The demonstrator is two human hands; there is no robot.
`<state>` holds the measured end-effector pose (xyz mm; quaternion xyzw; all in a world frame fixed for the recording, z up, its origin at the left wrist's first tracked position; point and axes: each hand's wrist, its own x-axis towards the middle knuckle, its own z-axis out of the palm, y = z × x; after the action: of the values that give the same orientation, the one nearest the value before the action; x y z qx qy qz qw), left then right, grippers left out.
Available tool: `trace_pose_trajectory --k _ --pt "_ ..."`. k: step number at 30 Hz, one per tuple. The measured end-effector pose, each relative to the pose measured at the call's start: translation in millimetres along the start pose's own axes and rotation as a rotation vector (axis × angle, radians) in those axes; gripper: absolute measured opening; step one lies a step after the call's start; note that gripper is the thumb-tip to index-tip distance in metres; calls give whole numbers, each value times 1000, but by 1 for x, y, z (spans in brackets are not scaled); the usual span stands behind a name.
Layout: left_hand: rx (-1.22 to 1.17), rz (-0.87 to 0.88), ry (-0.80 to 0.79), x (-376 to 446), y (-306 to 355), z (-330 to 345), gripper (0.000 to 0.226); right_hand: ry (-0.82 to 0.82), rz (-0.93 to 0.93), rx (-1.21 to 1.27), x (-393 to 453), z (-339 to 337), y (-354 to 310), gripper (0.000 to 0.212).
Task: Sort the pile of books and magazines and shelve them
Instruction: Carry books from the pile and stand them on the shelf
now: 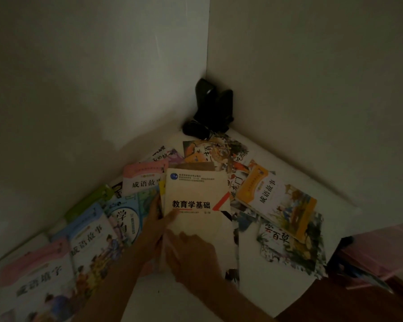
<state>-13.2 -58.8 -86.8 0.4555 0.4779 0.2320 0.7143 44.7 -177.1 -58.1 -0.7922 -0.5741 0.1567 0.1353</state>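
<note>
Head view: cream textbook (196, 201) mid-desk, atop scattered picture books (275, 201). Best move: lift it flat, clear of loose covers, before stacking. Left hand (157, 226) grips its left edge, thumb on cover. Right hand (193, 254) lies on its near corner, fingers blurred; grip unclear.

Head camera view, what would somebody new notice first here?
Probably the cream paperback book with black title characters at centre, held by both hands: the left hand at its left edge, thumb on the cover, the right hand over its lower part. Colourful children's books fan out around it on the white surface, and a black device sits in the corner.
</note>
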Motion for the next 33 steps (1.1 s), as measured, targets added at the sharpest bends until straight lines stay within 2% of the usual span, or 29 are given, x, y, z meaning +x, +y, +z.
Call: trace_pose_trajectory --k 3,5,6,8,10,13,15,18,21,24,27,28,30,31,32,33 --pt "3 -4 -21 0 -4 -5 64 -12 123 130 22 -19 53 30" --pt "-12 0 -23 2 -7 -7 64 61 393 327 31 -15 98 31" --pt "-11 -3 -16 3 -7 -6 64 101 496 490 34 -14 112 38" --pt "2 -15 -2 4 -7 -4 64 5 611 930 37 -10 122 35" --pt "69 -47 33 5 -4 2 58 -176 675 1165 38 -7 118 25" --pt "202 -136 11 2 -5 5 41 -211 706 1213 38 -8 116 43" --pt "236 -137 -7 -6 -9 8 35 -231 726 1264 35 -9 120 54" --pt "260 -69 -40 -24 -18 14 31 -190 706 1333 21 -15 130 52" --pt "411 -28 -113 -41 -23 17 47 -107 572 1290 -5 -21 145 74" --pt "658 82 -147 -52 -17 25 82 -26 465 1238 -29 -34 153 77" --pt "514 94 -138 -64 -22 39 70 2 412 1181 -40 -42 160 66" --pt "485 115 -141 -64 -29 40 77 11 408 1174 -42 -44 162 62" --pt "515 157 -147 -65 -45 36 111 20 399 1170 -47 -43 165 63" --pt "467 140 -175 -65 -50 33 120 13 403 1165 -50 -39 167 62" --pt "450 103 -206 -67 -52 30 115 4 415 1159 -55 -37 167 59" --pt "482 141 -241 -69 -59 27 102 -6 433 1134 -60 -32 167 53"
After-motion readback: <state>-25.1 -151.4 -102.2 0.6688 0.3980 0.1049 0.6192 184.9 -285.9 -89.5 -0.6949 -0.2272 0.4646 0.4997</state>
